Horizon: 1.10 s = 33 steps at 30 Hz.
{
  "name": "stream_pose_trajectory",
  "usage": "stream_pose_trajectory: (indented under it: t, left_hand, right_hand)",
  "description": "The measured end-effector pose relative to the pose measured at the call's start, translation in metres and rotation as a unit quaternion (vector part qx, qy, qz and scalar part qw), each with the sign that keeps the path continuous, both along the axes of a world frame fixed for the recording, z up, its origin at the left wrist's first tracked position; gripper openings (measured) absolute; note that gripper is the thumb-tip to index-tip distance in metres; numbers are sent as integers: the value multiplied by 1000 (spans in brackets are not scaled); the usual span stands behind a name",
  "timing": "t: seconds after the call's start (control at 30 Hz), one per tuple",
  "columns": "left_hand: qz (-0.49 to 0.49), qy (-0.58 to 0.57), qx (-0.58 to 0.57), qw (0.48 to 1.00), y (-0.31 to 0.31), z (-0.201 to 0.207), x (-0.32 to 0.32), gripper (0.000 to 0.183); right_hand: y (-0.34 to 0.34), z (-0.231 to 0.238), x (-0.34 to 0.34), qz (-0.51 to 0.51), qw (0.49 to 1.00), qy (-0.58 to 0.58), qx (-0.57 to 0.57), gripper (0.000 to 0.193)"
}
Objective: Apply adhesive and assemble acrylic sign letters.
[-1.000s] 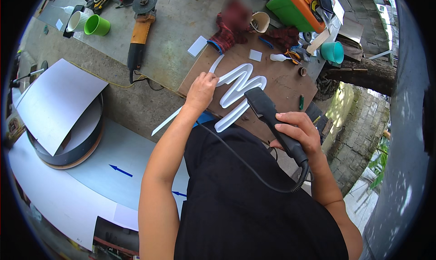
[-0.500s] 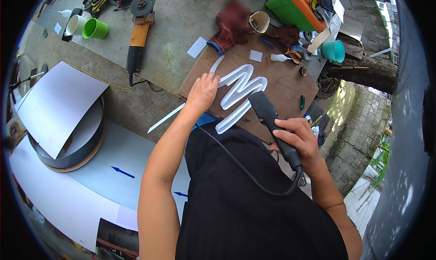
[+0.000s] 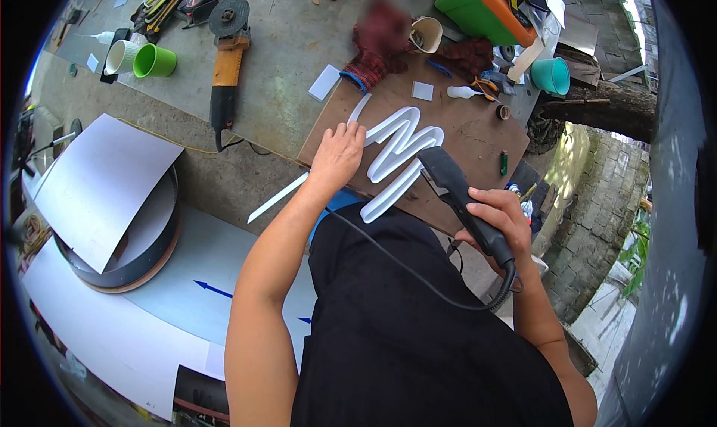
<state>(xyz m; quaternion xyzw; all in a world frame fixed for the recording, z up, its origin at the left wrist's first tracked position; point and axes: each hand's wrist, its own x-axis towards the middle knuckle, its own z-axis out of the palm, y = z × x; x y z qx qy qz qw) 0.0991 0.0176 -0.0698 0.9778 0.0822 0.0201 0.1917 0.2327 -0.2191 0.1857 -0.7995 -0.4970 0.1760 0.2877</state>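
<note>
A white strip (image 3: 390,194), bent on edge into a zigzag of rounded turns, lies across a brown board (image 3: 478,154). My left hand (image 3: 340,157) is closed on the strip's left part, its fingertips at the upper bend. A straight white length sticks out below left of that wrist; whether it joins the zigzag is hidden by the hand. My right hand (image 3: 502,222) is wrapped round the handle of a black corded flat iron (image 3: 448,179). The iron's tip is close beside the zigzag's right-hand bend; I cannot tell whether they touch. Its cord loops across my black clothing.
An angle grinder (image 3: 228,69) rests on the grey table (image 3: 284,54). Left of it are a green cup (image 3: 154,60) and a white cup (image 3: 119,57). Red checked gloves (image 3: 367,65), a small white bottle (image 3: 461,92), a teal cup (image 3: 550,76) and a green-orange toolbox (image 3: 478,16) sit beyond the board.
The view has shifted slightly. My right hand and the flat iron have moved a little right and down in the picture. My left hand stays on the strip.
</note>
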Motion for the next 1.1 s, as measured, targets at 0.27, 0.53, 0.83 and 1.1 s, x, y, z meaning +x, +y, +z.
stream_pose_trajectory:
  t: [0.27,0.53,0.83,1.1]
  left_hand:
    - [-17,12,-1,1000,4,1,-2,21]
    - [-19,55,-38,998,6,4,2,26]
    - [-11,62,-56,996,7,6,2,27]
    - [76,42,-229,970,26,42,-23,49]
  right_hand:
    - [-11,1,-7,-22,998,11,-61,54]
    - [-30,-41,-29,-15,989,32,-145,48]
    - [-20,-30,-31,-26,985,3,-173,55]
    - [48,26,-12,75,991,-87,-70,44]
